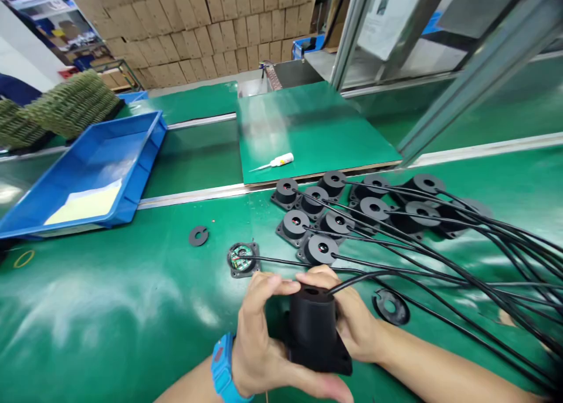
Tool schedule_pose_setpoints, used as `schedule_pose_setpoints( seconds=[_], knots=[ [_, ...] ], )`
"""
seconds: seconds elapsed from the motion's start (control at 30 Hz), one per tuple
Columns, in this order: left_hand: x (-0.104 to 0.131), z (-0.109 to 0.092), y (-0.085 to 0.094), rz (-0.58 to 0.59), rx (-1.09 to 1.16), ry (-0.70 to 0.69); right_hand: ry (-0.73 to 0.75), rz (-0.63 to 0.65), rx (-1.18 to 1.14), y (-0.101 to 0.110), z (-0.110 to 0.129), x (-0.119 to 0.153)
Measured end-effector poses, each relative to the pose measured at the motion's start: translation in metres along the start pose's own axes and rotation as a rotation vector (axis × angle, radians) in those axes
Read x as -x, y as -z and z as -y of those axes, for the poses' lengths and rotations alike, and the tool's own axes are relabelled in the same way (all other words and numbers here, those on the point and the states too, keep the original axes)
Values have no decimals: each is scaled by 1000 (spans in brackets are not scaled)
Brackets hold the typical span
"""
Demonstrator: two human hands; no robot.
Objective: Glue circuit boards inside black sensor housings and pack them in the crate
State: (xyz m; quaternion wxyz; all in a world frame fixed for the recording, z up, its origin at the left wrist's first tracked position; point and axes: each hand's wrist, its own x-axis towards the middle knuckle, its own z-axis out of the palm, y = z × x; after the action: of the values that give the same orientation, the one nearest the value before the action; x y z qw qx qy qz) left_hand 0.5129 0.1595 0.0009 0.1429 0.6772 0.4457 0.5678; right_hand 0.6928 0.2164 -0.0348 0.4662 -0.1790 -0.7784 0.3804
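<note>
Between both hands, near the front of the green mat, is a black cone-shaped housing (313, 327) with a square flange and a black cable leaving its top. My left hand (268, 344), with a blue wrist strap (223, 369), wraps its left side, thumb along the flange. My right hand (352, 315) grips its right side, fingers behind the top near the cable. Just beyond them lies an open unit with a green circuit board (243, 258), its cable running right. A slotted black ring (198, 236) lies to its left. Another black ring (390, 307) rests beside my right forearm.
Several cabled black housings (322, 249) stand at right, cables trailing to the right edge. A blue tray (145, 156) holding yellowish paper stands at left. A white bottle (281, 160) lies on a raised green board (308, 127). A metal post (475, 68) slants at upper right.
</note>
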Motion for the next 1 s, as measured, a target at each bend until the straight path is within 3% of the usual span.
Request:
schedule_pose_setpoints(
  seconds=[0.2, 0.37, 0.47, 0.53, 0.67, 0.8, 0.9, 1.0],
  knots=[
    [10, -5, -11, -146, -115, -46, -172, 166, -189, -1, 4, 6],
    [14, -7, -12, -141, -178, -30, -231, 240, -303, -2, 3, 9],
    [13, -5, -10, -90, -139, -14, -188, 186, -207, 1, 2, 6],
    [8, -5, -6, 32, -2, 98, -128, 73, -58, 3, 0, 4],
    [-2, -5, 0, 348, 405, 470, -45, -78, 289, 10, 1, 0],
    [-2, 1, 3, 347, 586, 716, -47, 4, 303, 19, 8, -6],
    [-2, 1, 4, 349, 788, 918, -173, 148, 76, 28, 14, -14],
    [-8, -8, 4, 318, 877, 1184, -223, 194, -158, 34, 14, -20]
  ],
)
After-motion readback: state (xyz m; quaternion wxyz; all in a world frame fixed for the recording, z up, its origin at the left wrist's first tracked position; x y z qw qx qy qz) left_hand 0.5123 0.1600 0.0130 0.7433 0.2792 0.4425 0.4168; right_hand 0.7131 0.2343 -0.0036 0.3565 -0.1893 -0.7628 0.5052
